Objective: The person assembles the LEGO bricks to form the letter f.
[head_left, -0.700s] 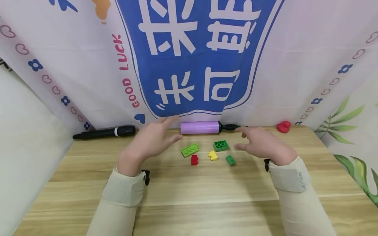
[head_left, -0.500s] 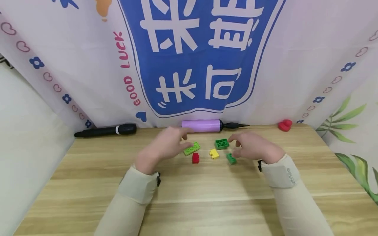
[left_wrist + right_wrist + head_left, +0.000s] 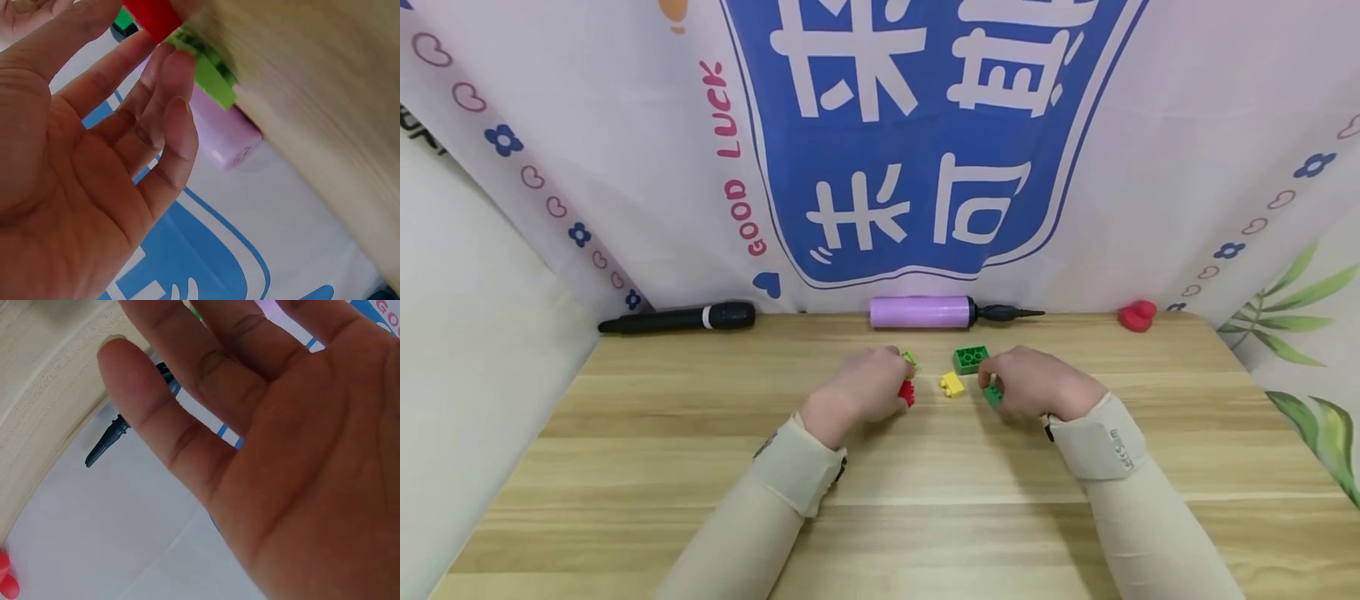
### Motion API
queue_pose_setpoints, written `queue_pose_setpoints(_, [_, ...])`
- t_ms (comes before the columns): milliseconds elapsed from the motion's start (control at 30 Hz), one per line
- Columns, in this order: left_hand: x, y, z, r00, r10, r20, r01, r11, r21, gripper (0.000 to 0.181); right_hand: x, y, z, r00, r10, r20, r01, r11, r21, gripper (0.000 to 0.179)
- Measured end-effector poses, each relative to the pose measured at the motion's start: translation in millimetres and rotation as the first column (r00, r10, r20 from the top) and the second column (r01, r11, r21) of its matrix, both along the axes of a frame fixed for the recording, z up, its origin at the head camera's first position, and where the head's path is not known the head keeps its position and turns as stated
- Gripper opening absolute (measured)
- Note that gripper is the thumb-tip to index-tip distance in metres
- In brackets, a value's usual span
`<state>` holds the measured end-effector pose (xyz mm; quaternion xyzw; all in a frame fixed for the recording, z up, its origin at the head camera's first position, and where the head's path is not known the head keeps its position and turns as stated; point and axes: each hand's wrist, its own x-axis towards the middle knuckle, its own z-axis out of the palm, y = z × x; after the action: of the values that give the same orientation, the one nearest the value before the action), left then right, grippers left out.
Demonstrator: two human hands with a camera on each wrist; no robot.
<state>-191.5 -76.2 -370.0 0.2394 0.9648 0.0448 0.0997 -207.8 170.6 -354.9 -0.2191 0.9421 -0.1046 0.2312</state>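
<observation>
My left hand (image 3: 867, 387) pinches a small red toy brick (image 3: 907, 393) between thumb and index finger; the other fingers are bent in the left wrist view. Just beyond it lies a flat lime-green brick (image 3: 910, 360), partly hidden by the hand. My right hand (image 3: 1037, 383) has thumb and index finger curled round a small green brick (image 3: 993, 394) on the table. Its fingertips are cut off in the right wrist view. Between the hands lie a yellow brick (image 3: 952, 385) and a larger green brick (image 3: 971, 359), which is near the right index finger.
Along the table's (image 3: 925, 517) back edge lie a black pump-like tube (image 3: 677, 318) with a white band, a purple hand pump (image 3: 920, 312) with a black nozzle, and a red rubber duck (image 3: 1137, 316). A printed cloth (image 3: 1030, 167) hangs behind.
My left hand has moved right and down onto the red brick. My right hand has lowered and moved left to the small green brick. The bricks stay in place on the table.
</observation>
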Motion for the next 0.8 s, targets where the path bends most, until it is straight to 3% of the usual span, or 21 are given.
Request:
queue_pose_setpoints(100, [-0.1,1.9,-1.7,1.0,-0.016,-0.001,0.016,1.0,-0.012,0.01,-0.3,0,0.0,1.0,0.015,-0.002,-0.015,1.0,0.005,0.038])
queue_pose_setpoints(300, [0.2,5.3,-2.6,0.998,-0.062,0.019,0.062,0.998,0.009,0.006,-0.2,0,1.7,1.0,0.012,0.024,-0.012,1.0,0.023,0.038])
queue_pose_setpoints(533, [3.5,9.6,-1.9,0.994,-0.068,0.08,0.067,0.998,0.023,0.031,-0.4,-1,0.4,0.999,-0.001,0.048,0.0,0.999,0.034,0.037])
queue_pose_setpoints(800, [6.7,12.4,0.0,0.992,-0.116,0.057,0.116,0.993,0.009,0.02,-1.2,0,-1.6,0.999,0.037,0.004,-0.037,0.999,0.031,0.026])
